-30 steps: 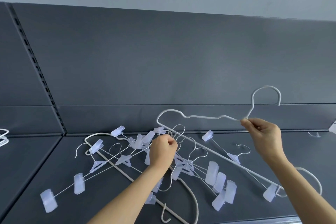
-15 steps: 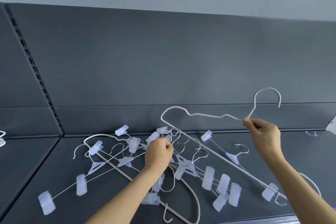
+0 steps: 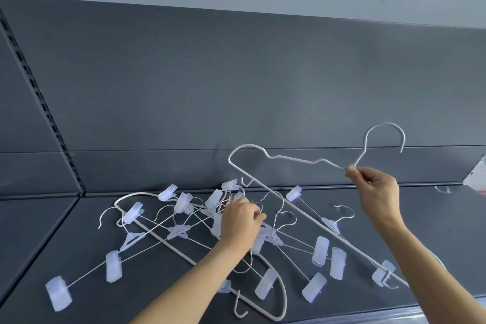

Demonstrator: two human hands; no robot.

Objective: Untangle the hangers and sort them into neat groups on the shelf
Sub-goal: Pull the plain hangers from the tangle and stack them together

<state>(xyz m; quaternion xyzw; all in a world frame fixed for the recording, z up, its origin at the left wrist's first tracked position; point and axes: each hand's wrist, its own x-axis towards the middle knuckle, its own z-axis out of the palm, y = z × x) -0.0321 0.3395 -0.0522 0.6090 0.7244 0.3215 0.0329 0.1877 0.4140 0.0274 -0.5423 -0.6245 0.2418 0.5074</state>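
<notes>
A tangled pile of clip hangers (image 3: 181, 229) with translucent clips and thin metal hooks lies on the dark grey shelf (image 3: 79, 284). My right hand (image 3: 376, 192) pinches the neck of a white wire hanger (image 3: 289, 159), just below its hook, and holds it tilted above the pile; its lower bar runs down to the right through the tangle. My left hand (image 3: 240, 221) lies on the middle of the pile with its fingers curled round thin hooks there. A second white hanger (image 3: 265, 310) lies flat under the clip hangers.
The shelf's dark back panel (image 3: 236, 87) rises right behind the pile. A slotted upright (image 3: 39, 102) divides it from the shelf bay on the left. A small hook (image 3: 443, 188) and a white and red tag (image 3: 477, 173) sit at the far right.
My left hand has slid down and left onto the pile's middle. The white hanger in my right hand has shifted slightly to the right, its far corner drawn along.
</notes>
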